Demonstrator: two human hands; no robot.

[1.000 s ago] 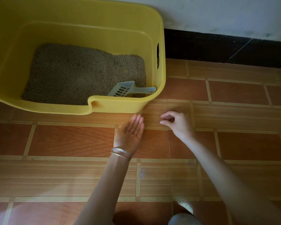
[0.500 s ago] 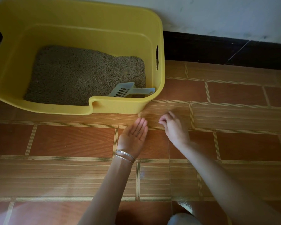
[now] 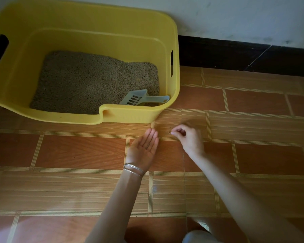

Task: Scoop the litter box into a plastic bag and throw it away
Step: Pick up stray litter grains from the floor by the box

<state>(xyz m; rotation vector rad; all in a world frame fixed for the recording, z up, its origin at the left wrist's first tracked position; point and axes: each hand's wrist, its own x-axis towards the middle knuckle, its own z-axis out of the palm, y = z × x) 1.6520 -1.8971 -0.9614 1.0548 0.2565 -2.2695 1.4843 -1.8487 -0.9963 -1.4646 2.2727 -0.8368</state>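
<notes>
A yellow litter box (image 3: 167, 111) stands on the floor at upper left, holding brown litter (image 3: 88, 83). A grey slotted scoop (image 3: 139, 99) lies in its near right corner. My left hand (image 3: 144, 148) rests palm up on the tiles just in front of the box, fingers straight, with a few dark litter grains lying on the palm. My right hand (image 3: 188, 137) is beside it, thumb and forefinger pinched together on a small grain at the floor. A few tiny grains (image 3: 167, 132) lie scattered by the fingertips. No plastic bag is in view.
Brown patterned floor tiles (image 3: 253, 155) spread to the right and toward me. A white wall with a dark baseboard (image 3: 235, 55) runs behind the box. A bit of my knee (image 3: 197, 237) shows at the bottom edge.
My right hand has stayed pinched at the same floor spot, its wrist shifting only slightly. My left hand has kept still, palm up.
</notes>
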